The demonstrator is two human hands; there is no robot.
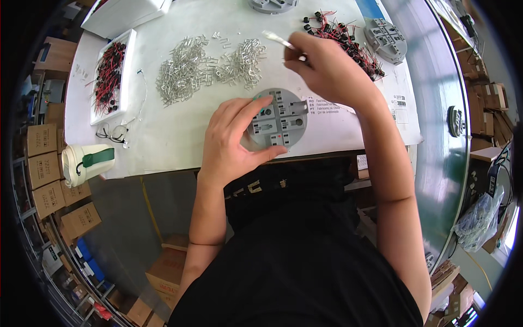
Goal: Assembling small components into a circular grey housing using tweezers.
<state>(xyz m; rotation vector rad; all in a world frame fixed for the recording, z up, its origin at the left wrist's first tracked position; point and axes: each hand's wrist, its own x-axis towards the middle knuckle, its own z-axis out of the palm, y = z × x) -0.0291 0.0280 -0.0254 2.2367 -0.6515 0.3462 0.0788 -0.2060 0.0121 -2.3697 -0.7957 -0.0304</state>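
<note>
A grey round plastic disc [283,124] with several raised slots and cross-shaped channels lies near the table's front edge. My left hand [227,133] grips it from the left, fingers across its far side and thumb along its near edge. Up and right of the disc, my right hand [324,71] is closed round a slim silvery tool [279,40] with a pale tip pointing left; its exact kind is unclear. Beyond the disc lie a large pile of U-shaped metal pieces [182,73] and a smaller pile [245,64]. Black round parts with red wires [344,37] lie beyond my right hand.
A second grey disc [385,41] lies at the far right, another [273,5] at the far edge. On the left, a white tray [128,65] holds more wired parts. Glasses [115,133] and a cream cup [71,166] with a green band are near the left edge.
</note>
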